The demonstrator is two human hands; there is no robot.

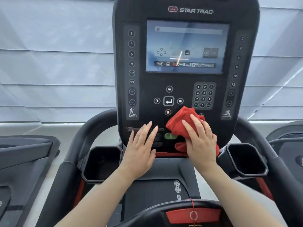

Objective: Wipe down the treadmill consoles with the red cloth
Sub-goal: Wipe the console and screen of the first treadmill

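Right grip (200,143) lies flat, fingers straight, pressing the red cloth (179,119) onto the console (147,82) low on its panel; cloth bunches out above and under it. Left grip (141,149) rests released, palm flat, just left. Keypad (203,95) sits just above the cloth; cup holders (101,163) flank both wrists.

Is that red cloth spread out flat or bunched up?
Bunched up: the red cloth sits crumpled in folds under the right hand, which presses it on the console.
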